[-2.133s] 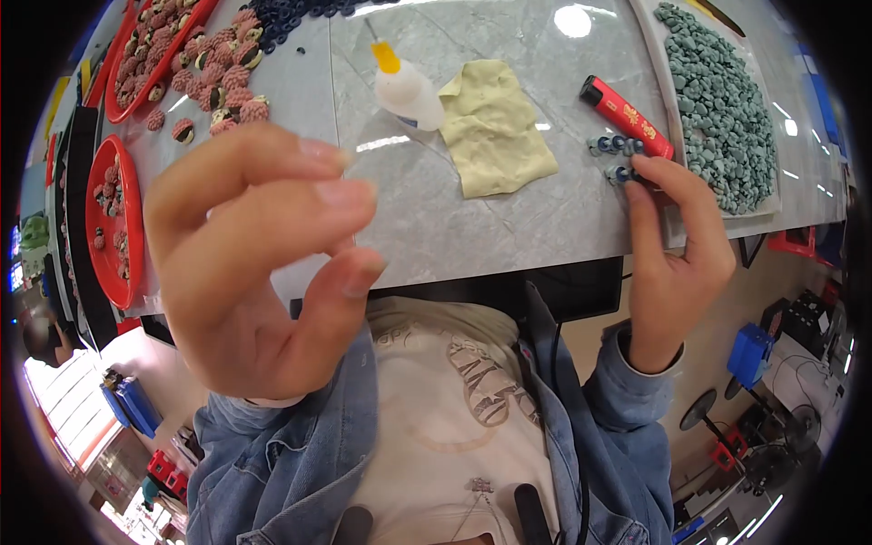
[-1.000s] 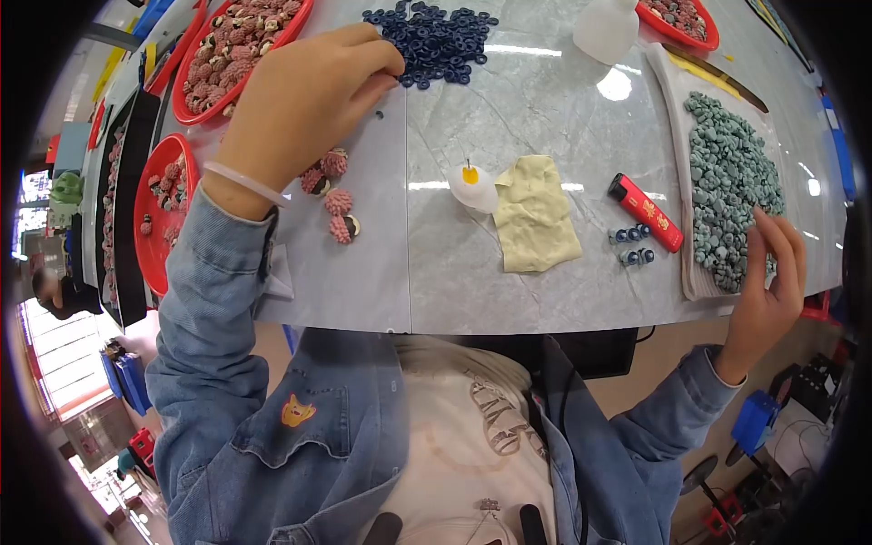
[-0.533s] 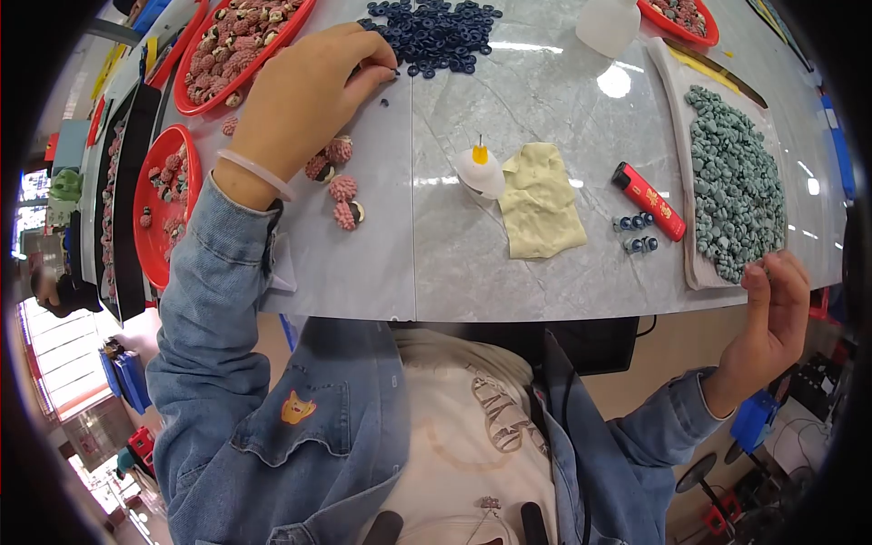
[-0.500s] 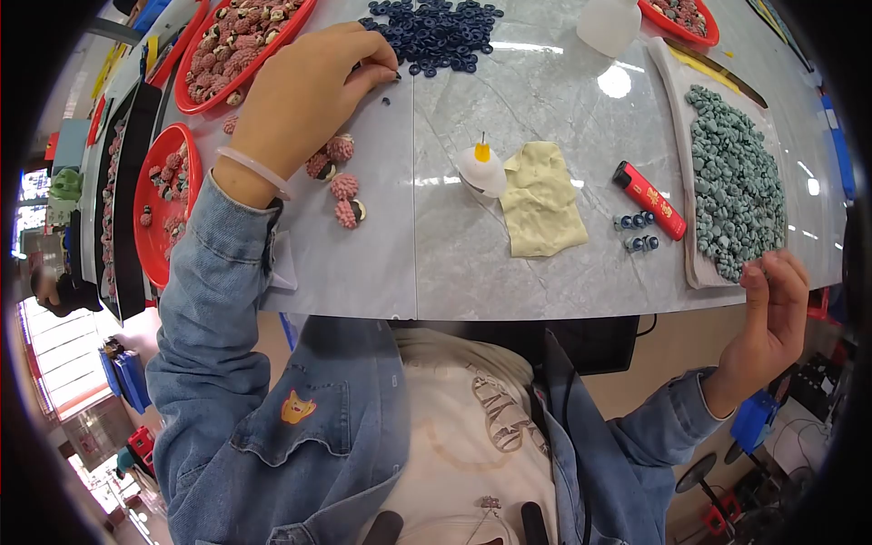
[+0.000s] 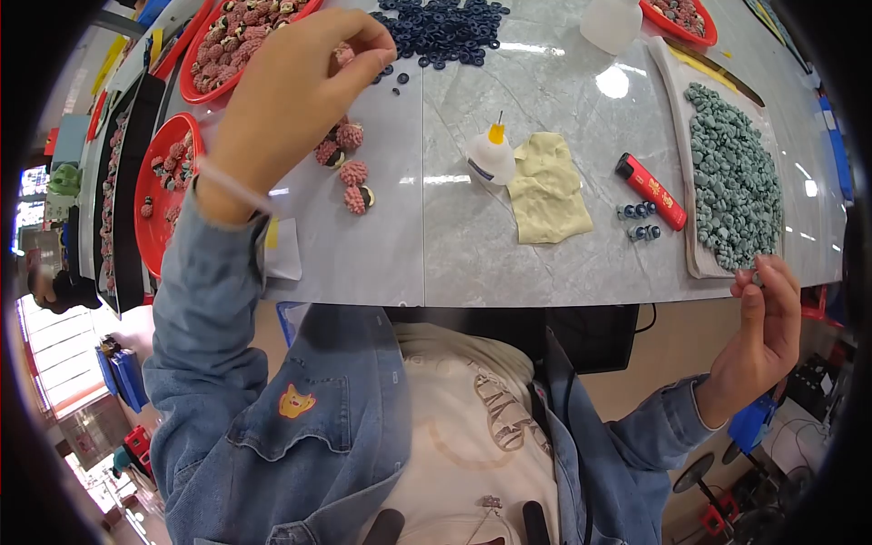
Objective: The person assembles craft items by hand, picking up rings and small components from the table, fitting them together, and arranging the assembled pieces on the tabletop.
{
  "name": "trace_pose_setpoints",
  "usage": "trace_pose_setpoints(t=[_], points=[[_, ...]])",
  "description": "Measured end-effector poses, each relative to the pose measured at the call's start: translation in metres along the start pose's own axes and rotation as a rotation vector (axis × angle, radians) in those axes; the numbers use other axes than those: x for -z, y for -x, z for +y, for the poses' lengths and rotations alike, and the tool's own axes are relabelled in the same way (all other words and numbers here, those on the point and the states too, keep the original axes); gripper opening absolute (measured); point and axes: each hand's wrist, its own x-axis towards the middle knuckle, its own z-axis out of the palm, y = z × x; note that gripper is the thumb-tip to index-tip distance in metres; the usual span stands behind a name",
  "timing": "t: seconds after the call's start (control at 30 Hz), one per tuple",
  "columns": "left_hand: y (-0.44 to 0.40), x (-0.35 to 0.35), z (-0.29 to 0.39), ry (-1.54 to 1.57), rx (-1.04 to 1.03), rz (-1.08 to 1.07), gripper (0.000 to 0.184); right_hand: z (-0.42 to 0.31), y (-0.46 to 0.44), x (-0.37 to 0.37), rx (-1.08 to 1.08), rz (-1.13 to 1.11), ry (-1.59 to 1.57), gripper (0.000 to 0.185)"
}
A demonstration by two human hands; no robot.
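My left hand (image 5: 291,100), with a pale bracelet at its wrist, is raised just left of a pile of small navy rings (image 5: 440,32). Its thumb and index finger are pinched together; what they hold, if anything, I cannot make out. Several pink knobbly pieces (image 5: 354,173) lie below it on the table. At the right, my right hand (image 5: 767,318) pinches a small green piece (image 5: 756,278) by the near edge of a heap of similar green pieces (image 5: 736,182) on a white cloth-lined tray (image 5: 704,262).
A white glue bottle (image 5: 490,159) with a yellow tip stands beside a cream cloth (image 5: 549,191). Right of these lie a red lighter (image 5: 654,193) and two blue bead-like pieces (image 5: 644,233). Red trays (image 5: 150,236) of pink pieces sit at the left; a knife (image 5: 727,77) rests at upper right.
My left hand has lifted a little from the table, up and leftward from the navy rings. The right hand has shifted slightly left, and its green piece now shows. The view has shifted slightly.
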Motion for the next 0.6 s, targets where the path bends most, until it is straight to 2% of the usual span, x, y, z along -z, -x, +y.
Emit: trace_pose_setpoints(t=[0.07, 0.13, 0.17, 0.23, 0.27, 0.33, 0.37, 0.43, 0.6], points=[[0.016, 0.009, 0.016, 0.049, 0.071, -0.011, 0.011, -0.007, 0.003, 0.001, 0.015, -0.065, -0.110, 0.017], [0.039, 0.015, 0.036, 0.428, 0.199, -0.060, 0.012, -0.015, 0.005, -0.003, 0.010, -0.100, -0.165, 0.017], [0.049, 0.015, 0.043, 0.430, 0.207, -0.070, 0.012, -0.019, 0.008, -0.007, 0.009, -0.138, -0.224, 0.018], [0.066, 0.010, 0.057, 0.732, 0.269, -0.178, 0.014, -0.029, 0.013, -0.017, 0.004, -0.215, -0.343, 0.020], [0.072, 0.005, 0.061, 0.734, 0.278, -0.186, 0.014, -0.033, 0.014, -0.022, -0.008, -0.219, -0.342, 0.020], [0.081, -0.009, 0.067, 0.907, 0.274, -0.297, 0.013, -0.039, 0.013, -0.034, 0.049, -0.456, -0.459, 0.029], [0.083, -0.016, 0.069, 0.997, 0.268, -0.351, 0.013, -0.043, 0.013, -0.040, 0.038, -0.456, -0.452, 0.029], [0.084, -0.027, 0.076, 1.049, 0.294, -0.374, 0.014, -0.050, 0.013, -0.052, 0.057, -0.613, -0.444, 0.020], [0.086, -0.042, 0.083, 1.136, 0.344, -0.363, 0.014, -0.052, 0.024, -0.073, 0.046, -0.536, -0.462, 0.025]])
